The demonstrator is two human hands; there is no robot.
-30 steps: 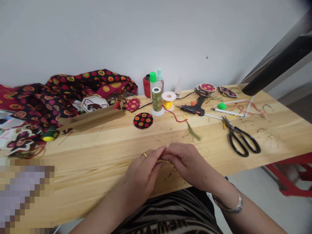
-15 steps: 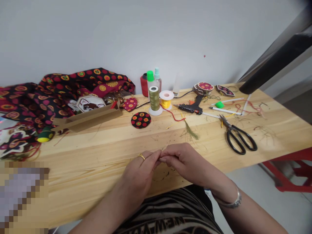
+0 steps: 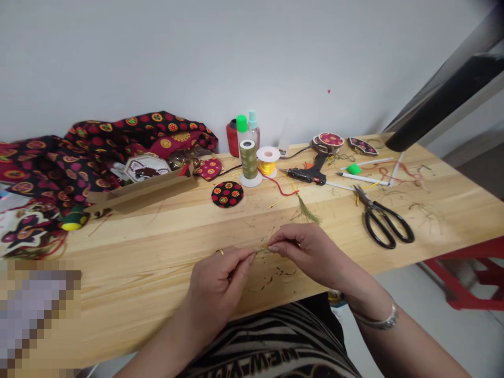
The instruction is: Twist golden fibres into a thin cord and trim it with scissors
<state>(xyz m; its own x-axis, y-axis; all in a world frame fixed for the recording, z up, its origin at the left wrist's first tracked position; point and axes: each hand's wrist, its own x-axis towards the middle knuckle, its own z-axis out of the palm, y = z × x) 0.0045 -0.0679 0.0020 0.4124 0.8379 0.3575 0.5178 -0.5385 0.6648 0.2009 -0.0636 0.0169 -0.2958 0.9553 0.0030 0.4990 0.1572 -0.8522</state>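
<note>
Near the front of the wooden table, thin olive-green thread [image 3: 261, 250] stretches across a short gap between my two hands. My left hand [image 3: 220, 275] pinches one end between thumb and forefinger, a gold ring on one finger. Thumb and forefinger of my right hand [image 3: 305, 251] pinch the other end; a silver bangle circles that wrist. Just beyond the right hand lies a green thread tassel [image 3: 307, 210] tied with a red cord [image 3: 280, 189]. Farther back stands a spool of olive thread [image 3: 249, 161] beside a spool of yellow cord [image 3: 268, 165].
Black-handled scissors [image 3: 384, 218] lie to the right, with a black glue gun [image 3: 309, 172] behind. A round patterned fabric piece [image 3: 227, 194] rests mid-table. An open cardboard box [image 3: 145, 193] and heaped patterned cloth [image 3: 129, 128] are at left. A red stool [image 3: 464, 273] stands beyond the right edge.
My hands have moved apart from touching, the left to the left and the right slightly to the right and up. The thread between them now shows.
</note>
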